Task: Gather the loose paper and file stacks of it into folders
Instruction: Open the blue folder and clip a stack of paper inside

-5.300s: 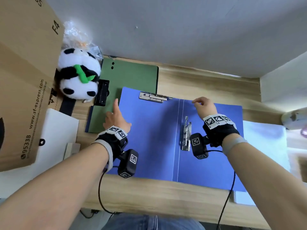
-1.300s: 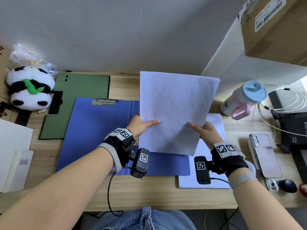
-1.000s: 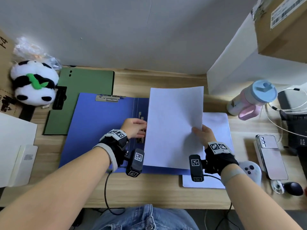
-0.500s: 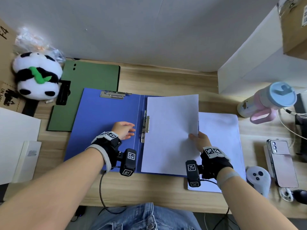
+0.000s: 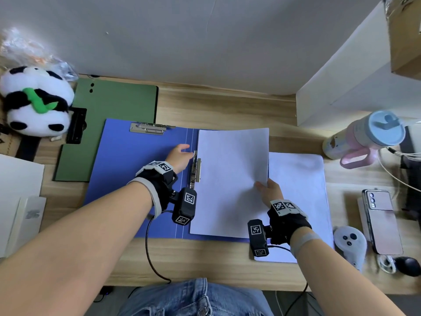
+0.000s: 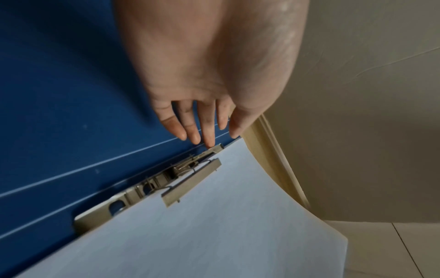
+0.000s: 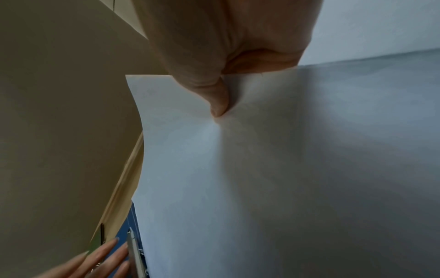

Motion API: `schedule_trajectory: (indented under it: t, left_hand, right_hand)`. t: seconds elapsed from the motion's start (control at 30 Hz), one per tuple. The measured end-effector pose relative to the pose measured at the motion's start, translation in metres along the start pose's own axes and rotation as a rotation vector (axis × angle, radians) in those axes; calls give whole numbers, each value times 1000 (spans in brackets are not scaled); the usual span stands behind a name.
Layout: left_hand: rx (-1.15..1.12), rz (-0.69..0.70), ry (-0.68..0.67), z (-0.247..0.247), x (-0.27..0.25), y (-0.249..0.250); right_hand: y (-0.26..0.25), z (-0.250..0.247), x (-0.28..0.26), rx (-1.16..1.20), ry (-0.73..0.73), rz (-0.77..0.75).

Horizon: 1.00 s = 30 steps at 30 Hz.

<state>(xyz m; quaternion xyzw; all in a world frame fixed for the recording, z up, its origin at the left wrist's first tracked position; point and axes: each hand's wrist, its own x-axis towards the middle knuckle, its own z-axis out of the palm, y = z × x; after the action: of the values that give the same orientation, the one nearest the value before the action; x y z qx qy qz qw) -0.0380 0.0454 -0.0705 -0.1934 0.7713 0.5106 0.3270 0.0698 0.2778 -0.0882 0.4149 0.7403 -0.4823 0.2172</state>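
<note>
An open blue folder [image 5: 136, 169] lies flat on the desk. A white paper stack [image 5: 230, 179] rests on its right half, its left edge at the metal spine clip [image 5: 195, 172]. My right hand [image 5: 265, 189] pinches the stack's right edge, thumb on top [image 7: 219, 105]. My left hand [image 5: 180, 156] holds nothing. Its fingers are straight, and in the left wrist view a fingertip [image 6: 209, 143] touches the far end of the clip's lever [image 6: 188, 178]. A second clip [image 5: 148, 128] sits at the left half's top edge.
More white paper [image 5: 298, 179] lies right of the folder, partly under it. A green folder [image 5: 114, 110] and a panda toy [image 5: 34, 101] sit at the back left. A pink bottle [image 5: 369, 135], phone [image 5: 380, 220] and controller [image 5: 349, 240] are on the right.
Both hands held the stack upright, then lowered it onto the folder's right half. My left hand let go and moved right to the spine clip. My right hand kept its pinch.
</note>
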Motion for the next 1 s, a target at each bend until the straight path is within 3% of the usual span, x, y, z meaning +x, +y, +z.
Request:
schedule_trajectory:
  t: [0.17, 0.33, 0.5, 1.0]
  left_hand:
    - [-58, -12, 9, -3, -3, -2]
    - [24, -14, -23, -13, -12, -20]
    - [108, -138, -111, -16, -18, -47]
    - [101, -225, -73, -15, -28, -75]
  right_hand:
    - [-2, 0, -2, -33, -11, -23]
    - [1, 2, -2, -48, 5, -26]
    - [3, 3, -2, -41, 10, -38]
    - [2, 11, 1, -127, 55, -49]
